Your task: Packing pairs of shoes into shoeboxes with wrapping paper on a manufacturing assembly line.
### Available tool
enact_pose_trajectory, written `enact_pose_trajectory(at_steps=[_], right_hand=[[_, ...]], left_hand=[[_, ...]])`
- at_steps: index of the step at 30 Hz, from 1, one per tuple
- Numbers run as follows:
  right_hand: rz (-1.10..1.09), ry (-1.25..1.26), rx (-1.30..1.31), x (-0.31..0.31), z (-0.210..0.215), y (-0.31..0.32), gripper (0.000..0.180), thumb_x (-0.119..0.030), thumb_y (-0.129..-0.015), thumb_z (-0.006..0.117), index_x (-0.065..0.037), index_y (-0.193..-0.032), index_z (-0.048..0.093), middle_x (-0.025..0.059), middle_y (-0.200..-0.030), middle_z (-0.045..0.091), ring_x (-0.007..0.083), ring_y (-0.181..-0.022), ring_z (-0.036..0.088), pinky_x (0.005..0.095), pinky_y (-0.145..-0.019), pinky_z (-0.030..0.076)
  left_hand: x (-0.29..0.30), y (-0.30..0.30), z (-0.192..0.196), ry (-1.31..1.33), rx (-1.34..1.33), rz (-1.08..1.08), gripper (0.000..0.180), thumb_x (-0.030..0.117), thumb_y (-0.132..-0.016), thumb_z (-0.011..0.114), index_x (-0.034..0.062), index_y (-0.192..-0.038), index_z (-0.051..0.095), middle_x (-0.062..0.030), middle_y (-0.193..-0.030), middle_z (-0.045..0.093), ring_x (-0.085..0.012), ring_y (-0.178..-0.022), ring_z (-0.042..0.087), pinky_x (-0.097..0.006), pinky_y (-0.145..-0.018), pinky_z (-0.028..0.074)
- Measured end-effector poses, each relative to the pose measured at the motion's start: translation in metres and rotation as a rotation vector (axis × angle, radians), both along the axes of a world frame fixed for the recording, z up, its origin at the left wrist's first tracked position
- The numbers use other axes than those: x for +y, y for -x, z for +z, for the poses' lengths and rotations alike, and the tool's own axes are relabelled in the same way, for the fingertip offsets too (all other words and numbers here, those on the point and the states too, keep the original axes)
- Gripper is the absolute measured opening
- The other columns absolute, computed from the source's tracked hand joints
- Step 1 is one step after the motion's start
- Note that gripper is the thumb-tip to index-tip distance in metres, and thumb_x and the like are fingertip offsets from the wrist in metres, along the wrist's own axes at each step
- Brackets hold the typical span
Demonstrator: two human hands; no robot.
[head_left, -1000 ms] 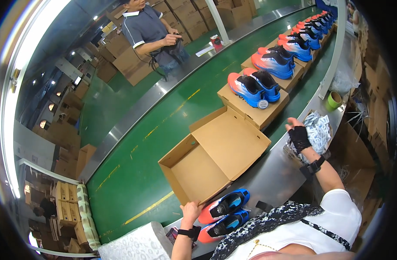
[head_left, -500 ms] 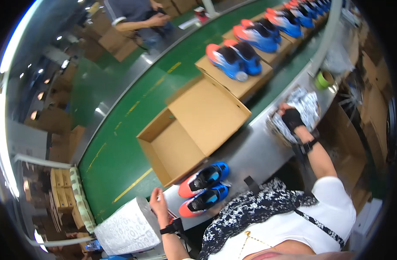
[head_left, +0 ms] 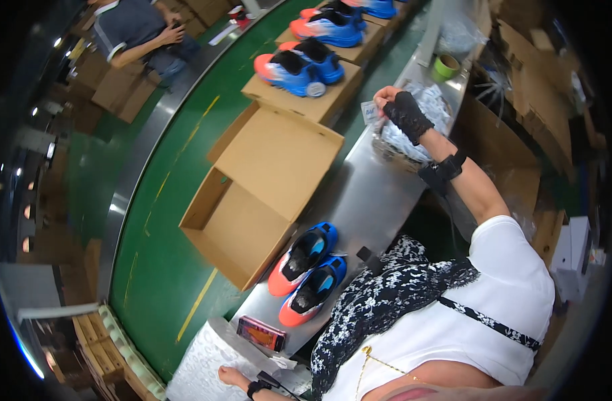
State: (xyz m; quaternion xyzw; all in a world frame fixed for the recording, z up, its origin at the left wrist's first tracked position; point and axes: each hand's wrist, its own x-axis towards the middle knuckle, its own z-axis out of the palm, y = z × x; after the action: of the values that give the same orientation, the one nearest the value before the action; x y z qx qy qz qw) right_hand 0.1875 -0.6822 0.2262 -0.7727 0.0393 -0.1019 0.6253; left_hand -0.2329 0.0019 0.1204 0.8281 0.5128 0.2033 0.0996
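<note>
My right hand (head_left: 405,113), in a black fingerless lace glove, pinches a small white packet (head_left: 371,112) with blue print. Beneath that hand a round basket (head_left: 394,159) is heaped with similar white packets (head_left: 431,107). My left hand (head_left: 234,377) is at the near edge of a thick pile of white patterned wrapping paper (head_left: 209,357), its fingers bent together on the paper. Between my hands a pair of blue and coral sports shoes (head_left: 306,274) lies on the metal ledge. Just beyond them an open brown shoebox (head_left: 242,224) shows a bare inside, its lid folded back.
More shoe pairs (head_left: 299,67) stand on closed brown boxes (head_left: 306,100) along the green conveyor belt (head_left: 186,194). A phone-like object (head_left: 261,333) lies beside the paper. A green tape roll (head_left: 445,67) sits past the basket. Across the belt, a person (head_left: 142,37) stands near cartons.
My right hand has risen from the basket with a packet in its fingers. My left hand has moved from beside the shoes down onto the paper. The view has shifted.
</note>
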Motion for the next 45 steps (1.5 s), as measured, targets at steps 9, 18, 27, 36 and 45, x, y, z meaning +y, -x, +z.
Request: enact_pose_trajectory(at_steps=[9,18,27,36,45], right_hand=[[0.608,0.442,-0.394,0.236,-0.061,-0.027,0.029,-0.013,-0.067,0.053,-0.004,-0.095,0.05,0.0175,-0.071,0.056,0.0271,-0.066,0.057,0.0341,-0.06,0.045],[1.442,1.248,-0.154,0.361,-0.046,0.076,0.022,-0.012,-0.067,0.052,-0.006,-0.085,0.063,0.0151,-0.084,0.061,0.0283,-0.079,0.06,0.0374,-0.067,0.048],[1.593,0.713,-0.242,0.365,-0.012,0.078,0.072,-0.025,-0.062,0.067,-0.004,-0.121,0.032,0.0204,-0.108,0.05,0.0297,-0.096,0.052,0.0369,-0.077,0.044],[0.458,-0.045,-0.082,0.343,0.004,0.029,0.039,-0.033,-0.067,0.06,0.003,-0.082,0.052,0.0202,-0.071,0.055,0.0297,-0.071,0.056,0.037,-0.061,0.044],[-0.614,-0.251,-0.562,0.121,-0.064,-0.172,0.042,-0.014,-0.064,0.062,0.005,-0.098,0.047,0.0201,-0.094,0.055,0.0324,-0.086,0.052,0.0348,-0.078,0.04]], left_hand=[[-0.043,-0.022,0.045,0.3,0.485,0.014,0.066,0.042,-0.079,0.047,0.0053,-0.129,0.024,-0.0212,-0.135,0.013,-0.0337,-0.125,0.012,-0.054,-0.094,0.02],[-0.01,0.003,0.038,0.005,0.178,-0.021,0.034,0.027,-0.083,0.044,-0.0028,-0.096,0.052,-0.0167,-0.079,0.058,-0.0282,-0.068,0.057,-0.04,-0.062,0.044],[-0.053,-0.16,0.134,0.052,-0.794,-0.343,0.026,0.021,-0.084,0.044,-0.0018,-0.091,0.053,-0.011,-0.076,0.057,-0.0197,-0.06,0.054,-0.031,-0.049,0.044],[-0.24,-0.342,0.201,0.661,-0.832,-0.9,0.031,0.016,-0.086,0.044,-0.0056,-0.109,0.043,-0.013,-0.091,0.053,-0.0184,-0.081,0.053,-0.03,-0.073,0.045],[-0.227,-0.31,0.13,-0.361,0.157,-1.055,0.055,0.032,-0.075,0.056,0.006,-0.119,0.039,-0.0198,-0.127,0.03,-0.0356,-0.12,0.025,-0.058,-0.093,0.013]])
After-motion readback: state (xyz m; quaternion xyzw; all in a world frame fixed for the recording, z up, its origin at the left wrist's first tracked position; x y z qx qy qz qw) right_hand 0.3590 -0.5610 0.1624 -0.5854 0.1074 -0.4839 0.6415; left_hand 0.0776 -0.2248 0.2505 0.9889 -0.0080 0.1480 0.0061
